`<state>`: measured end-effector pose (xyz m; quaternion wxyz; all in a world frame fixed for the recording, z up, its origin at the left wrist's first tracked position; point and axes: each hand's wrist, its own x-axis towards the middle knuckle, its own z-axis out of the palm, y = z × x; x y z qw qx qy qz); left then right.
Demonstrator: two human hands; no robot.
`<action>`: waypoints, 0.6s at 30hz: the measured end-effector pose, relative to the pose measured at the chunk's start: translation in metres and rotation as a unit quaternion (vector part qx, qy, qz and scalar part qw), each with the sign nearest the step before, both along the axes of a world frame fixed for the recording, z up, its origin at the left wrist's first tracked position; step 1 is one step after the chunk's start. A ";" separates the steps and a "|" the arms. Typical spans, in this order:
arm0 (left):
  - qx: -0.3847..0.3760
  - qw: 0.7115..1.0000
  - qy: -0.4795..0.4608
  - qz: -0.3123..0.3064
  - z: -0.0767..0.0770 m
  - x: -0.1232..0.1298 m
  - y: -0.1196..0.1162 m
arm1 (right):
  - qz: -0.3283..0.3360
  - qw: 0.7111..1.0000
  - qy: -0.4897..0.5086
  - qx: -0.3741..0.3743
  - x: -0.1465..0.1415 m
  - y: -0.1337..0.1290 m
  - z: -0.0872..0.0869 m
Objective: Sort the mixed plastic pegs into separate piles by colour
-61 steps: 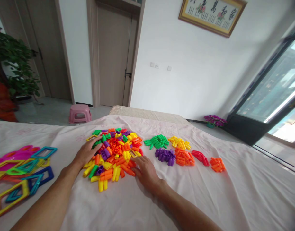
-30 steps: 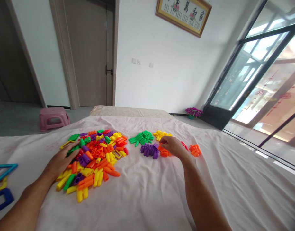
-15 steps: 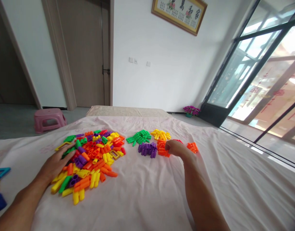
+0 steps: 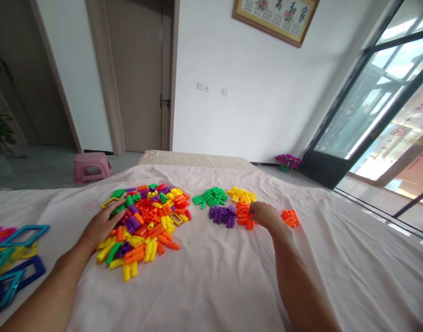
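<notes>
A mixed heap of plastic tube-shaped building pieces point(image 4: 152, 214) in orange, yellow, purple, green and red lies on the cloth at left. My left hand point(image 4: 102, 224) rests at the heap's left side, fingers stretched apart over green and red pieces. My right hand point(image 4: 266, 215) is at the right edge of a small pile of orange tubes point(image 4: 244, 216), its fingers curled together. Whatever they may hold is hidden. Close by are sorted piles of purple tubes point(image 4: 222, 215), green tubes point(image 4: 210, 197) and yellow tubes point(image 4: 241, 195). Red bits show just behind my right hand.
Another orange group point(image 4: 290, 218) lies right of my right hand. Flat coloured frame shapes point(image 4: 26, 235) sit at the far left on the pale, wrinkled cloth point(image 4: 211, 281). Beyond the cloth stand a pink stool point(image 4: 92, 167) and a pot of purple flowers point(image 4: 288, 161).
The view has swung left, so everything appears further right and more flat frames show at left. Both hands stay at about the same places by the heap and the orange pile.
</notes>
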<state>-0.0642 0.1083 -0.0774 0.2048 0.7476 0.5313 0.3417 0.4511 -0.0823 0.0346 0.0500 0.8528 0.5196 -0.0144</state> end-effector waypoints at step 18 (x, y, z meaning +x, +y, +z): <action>0.031 0.999 -0.014 0.000 0.002 0.002 -0.002 | 0.423 0.853 0.279 0.128 -0.215 0.008 -0.014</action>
